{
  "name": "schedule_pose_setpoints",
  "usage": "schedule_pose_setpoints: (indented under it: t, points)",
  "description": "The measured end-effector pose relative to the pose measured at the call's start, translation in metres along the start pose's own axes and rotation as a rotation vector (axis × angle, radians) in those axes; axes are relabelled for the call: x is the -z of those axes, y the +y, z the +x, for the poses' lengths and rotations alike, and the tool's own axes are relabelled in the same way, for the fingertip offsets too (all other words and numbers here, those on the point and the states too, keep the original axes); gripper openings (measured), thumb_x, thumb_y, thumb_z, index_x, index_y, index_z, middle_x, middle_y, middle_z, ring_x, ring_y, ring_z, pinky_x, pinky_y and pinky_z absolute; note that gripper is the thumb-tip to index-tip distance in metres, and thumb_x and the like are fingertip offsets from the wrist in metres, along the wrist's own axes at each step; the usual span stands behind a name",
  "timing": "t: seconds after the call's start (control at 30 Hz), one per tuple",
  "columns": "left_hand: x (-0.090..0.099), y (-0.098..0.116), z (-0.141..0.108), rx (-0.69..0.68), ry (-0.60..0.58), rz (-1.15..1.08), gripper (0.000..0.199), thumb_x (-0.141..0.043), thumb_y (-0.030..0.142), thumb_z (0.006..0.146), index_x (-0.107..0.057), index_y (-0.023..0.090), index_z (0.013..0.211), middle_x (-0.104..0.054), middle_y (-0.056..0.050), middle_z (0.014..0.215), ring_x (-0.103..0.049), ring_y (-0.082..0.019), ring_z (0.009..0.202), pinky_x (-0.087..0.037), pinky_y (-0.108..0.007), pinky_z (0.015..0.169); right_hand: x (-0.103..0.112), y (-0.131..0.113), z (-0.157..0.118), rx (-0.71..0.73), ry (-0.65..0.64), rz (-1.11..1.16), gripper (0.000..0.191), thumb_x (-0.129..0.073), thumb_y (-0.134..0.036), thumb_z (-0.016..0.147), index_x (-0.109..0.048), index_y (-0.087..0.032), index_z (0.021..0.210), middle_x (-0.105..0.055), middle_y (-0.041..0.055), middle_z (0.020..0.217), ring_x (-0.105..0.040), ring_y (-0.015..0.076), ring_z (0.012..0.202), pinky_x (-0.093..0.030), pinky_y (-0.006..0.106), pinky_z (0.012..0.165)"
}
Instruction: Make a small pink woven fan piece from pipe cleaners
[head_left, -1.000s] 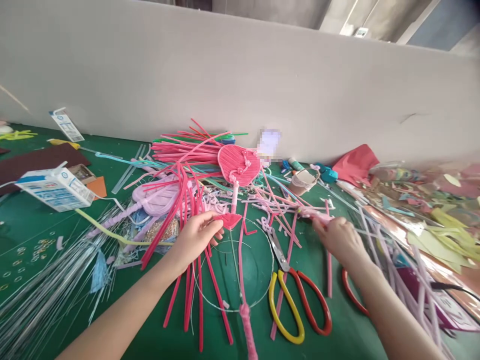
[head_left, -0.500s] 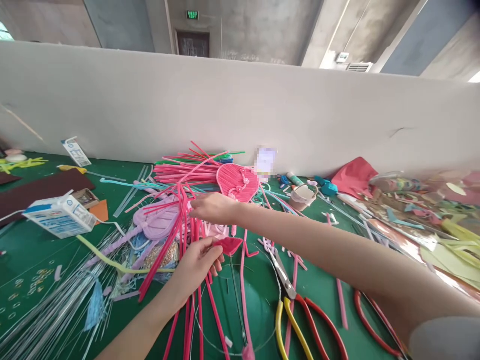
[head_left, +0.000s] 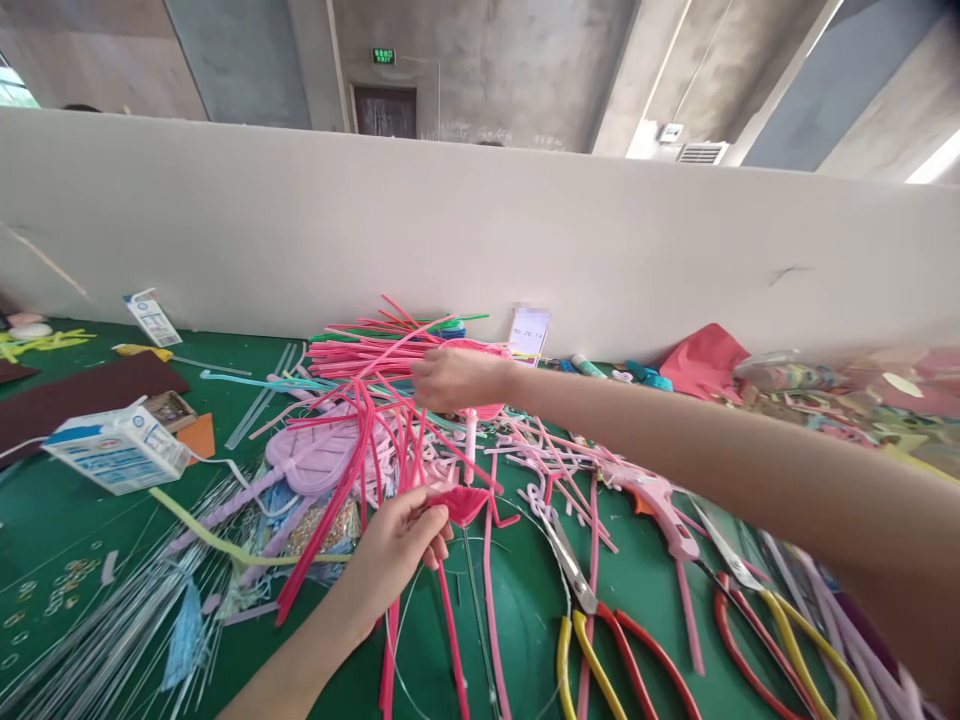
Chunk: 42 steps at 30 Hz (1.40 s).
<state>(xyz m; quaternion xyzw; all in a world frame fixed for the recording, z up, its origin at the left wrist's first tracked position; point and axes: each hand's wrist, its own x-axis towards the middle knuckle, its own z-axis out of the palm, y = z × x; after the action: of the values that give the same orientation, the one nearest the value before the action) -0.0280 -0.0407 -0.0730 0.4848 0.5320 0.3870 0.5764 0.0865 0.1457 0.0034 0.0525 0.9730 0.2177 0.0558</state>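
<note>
My left hand [head_left: 409, 530] pinches a small deep-pink petal shape [head_left: 465, 506] made of fuzzy pipe cleaner. A thin wire stem [head_left: 476, 610] runs down from it. Farther back, the fingers of my right hand [head_left: 465, 378] are closed around pink pipe cleaners [head_left: 418, 435] that hang below them; the fingertips are partly hidden. Behind that hand lies a pink heart-shaped piece, mostly covered, with its pale pink handle [head_left: 470, 450] pointing toward me. A bundle of pink pipe cleaners [head_left: 352, 352] is to its left.
Scissors [head_left: 577, 580] with red and yellow handles lie right of centre, near a pink glue gun [head_left: 652, 500] and a second pair [head_left: 739, 575]. At left are a milk carton [head_left: 116, 445], a lilac woven piece [head_left: 315, 450] and wires [head_left: 127, 610]. A white partition [head_left: 480, 240] stands behind.
My right hand has moved right and slightly back, now covering most of the heart-shaped piece. Several pipe cleaners below have shifted. The left hand keeps hold of the petal; the glue gun has come into sight.
</note>
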Motion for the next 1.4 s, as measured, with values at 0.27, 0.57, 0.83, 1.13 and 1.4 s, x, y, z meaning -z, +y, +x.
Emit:
schedule_pose_setpoints:
  t: [0.27, 0.57, 0.83, 1.13, 1.4]
  points:
    - [-0.001, -0.002, 0.0, -0.012, 0.028, 0.006, 0.028, -0.055, 0.04, 0.091, -0.063, 0.018, 0.075, -0.06, 0.001, 0.066, -0.056, -0.014, 0.059, -0.046, -0.026, 0.06, 0.086, 0.05, -0.051, -0.585, 0.31, 0.065, 0.031, -0.05, -0.003, 0.087, -0.05, -0.015, 0.058, -0.071, 0.0039, 0.092, -0.058, 0.0225, 0.116, -0.04, 0.046, 0.1]
    - [-0.001, 0.0, 0.001, -0.016, 0.011, -0.013, 0.024, -0.06, 0.039, 0.088, -0.066, 0.017, 0.08, -0.067, -0.002, 0.072, -0.064, -0.017, 0.067, -0.05, -0.027, 0.062, 0.085, -0.027, -0.146, -1.295, 0.602, 0.383, 0.01, -0.066, -0.022, 0.081, -0.069, -0.014, 0.087, -0.076, 0.005, 0.073, -0.072, 0.0172, 0.069, -0.057, 0.032, 0.066]
    - [-0.008, 0.005, -0.007, 0.02, 0.023, -0.079, 0.028, -0.064, 0.037, 0.088, -0.072, 0.016, 0.104, -0.079, -0.006, 0.088, -0.073, -0.022, 0.085, -0.058, -0.031, 0.076, 0.028, -0.201, -0.117, -1.429, 1.146, 1.633, 0.021, -0.081, -0.04, 0.076, -0.074, -0.022, 0.084, -0.076, 0.0027, 0.073, -0.073, 0.0178, 0.066, -0.061, 0.029, 0.059]
    - [-0.01, -0.001, -0.004, 0.008, 0.052, -0.076, 0.023, -0.067, 0.036, 0.089, -0.079, 0.022, 0.103, -0.081, -0.003, 0.088, -0.074, -0.02, 0.078, -0.06, -0.026, 0.073, 0.004, -0.202, -0.105, -1.492, 0.88, 1.253, 0.023, -0.075, -0.048, 0.08, -0.077, -0.025, 0.077, -0.064, 0.0083, 0.109, -0.057, 0.0284, 0.113, -0.048, 0.045, 0.095]
    - [-0.009, -0.004, -0.007, -0.016, 0.039, -0.045, 0.024, -0.066, 0.037, 0.092, -0.079, 0.027, 0.109, -0.081, 0.0, 0.094, -0.074, -0.019, 0.083, -0.06, -0.024, 0.077, -0.002, -0.207, -0.101, -1.467, 0.876, 1.24, 0.018, -0.073, -0.043, 0.083, -0.078, -0.026, 0.084, -0.063, 0.0073, 0.113, -0.056, 0.0272, 0.116, -0.046, 0.043, 0.099]
